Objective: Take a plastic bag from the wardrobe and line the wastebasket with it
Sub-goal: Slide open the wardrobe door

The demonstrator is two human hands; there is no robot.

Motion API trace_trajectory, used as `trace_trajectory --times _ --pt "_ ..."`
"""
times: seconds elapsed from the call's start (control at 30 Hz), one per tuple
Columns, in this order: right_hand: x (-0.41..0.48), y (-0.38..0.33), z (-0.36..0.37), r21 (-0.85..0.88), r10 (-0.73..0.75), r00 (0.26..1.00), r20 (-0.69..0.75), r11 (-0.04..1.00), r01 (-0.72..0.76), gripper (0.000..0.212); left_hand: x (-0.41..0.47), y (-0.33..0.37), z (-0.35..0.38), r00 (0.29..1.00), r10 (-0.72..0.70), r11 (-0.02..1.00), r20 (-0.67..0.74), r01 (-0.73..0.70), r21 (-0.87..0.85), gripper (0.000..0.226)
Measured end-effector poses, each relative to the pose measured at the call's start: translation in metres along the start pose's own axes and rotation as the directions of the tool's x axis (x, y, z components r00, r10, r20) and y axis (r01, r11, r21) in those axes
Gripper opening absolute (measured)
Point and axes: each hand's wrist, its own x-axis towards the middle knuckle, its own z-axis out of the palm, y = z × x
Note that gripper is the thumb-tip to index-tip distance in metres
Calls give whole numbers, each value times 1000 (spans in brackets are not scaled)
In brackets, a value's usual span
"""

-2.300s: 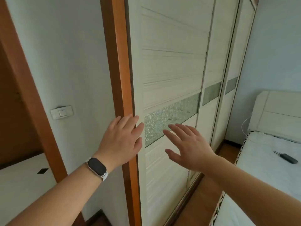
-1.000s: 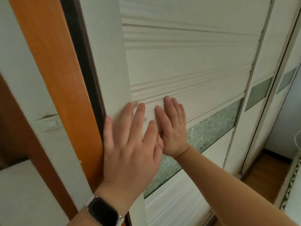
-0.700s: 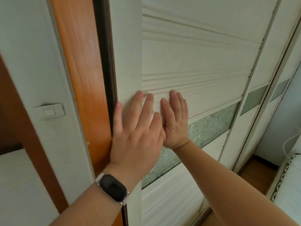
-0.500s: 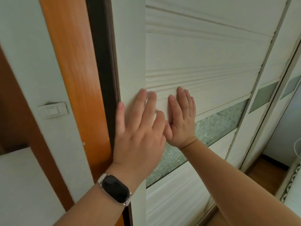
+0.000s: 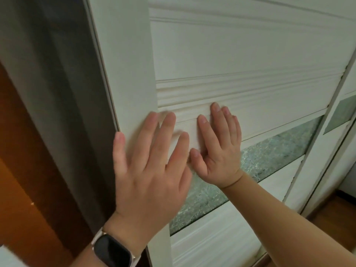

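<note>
The wardrobe's white sliding door [image 5: 240, 54] fills most of the head view, with ribbed panels and a frosted glass strip [image 5: 269, 153]. My left hand [image 5: 152, 166], with a dark watch on its wrist, lies flat on the door's left stile, fingers spread. My right hand [image 5: 219, 151] presses flat on the ribbed panel just to its right. Both hands hold nothing. Left of the door's edge a dark gap [image 5: 63, 93] into the wardrobe stands open, its inside in shadow. No plastic bag or wastebasket is in view.
An orange-brown wooden frame [image 5: 21, 170] borders the gap on the left. A second sliding door [image 5: 344, 112] with its own glass strip sits at the far right. Wooden floor [image 5: 335, 212] shows at the lower right.
The door has slid to the right under both flat hands and the dark gap at its left edge has grown much wider. The view has moved closer in.
</note>
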Motion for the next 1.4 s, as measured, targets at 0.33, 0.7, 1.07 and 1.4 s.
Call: trace_trajectory --times 0.33,0.7,1.07,1.4 --pt "-11 66 -4 15 -11 1000 -10 1000 11 60 9 29 46 993 83 991 -84 -92 -97 30" --pt "-19 134 -21 42 -25 999 39 999 23 58 35 88 85 981 -5 983 -193 -31 -183 48" --pt "-27 163 -24 52 59 992 112 997 -65 55 54 127 118 972 -15 941 -236 -66 -331 40" --pt "-34 189 -19 -46 81 991 110 996 -77 53 60 142 133 968 -16 875 -252 -108 -472 31"
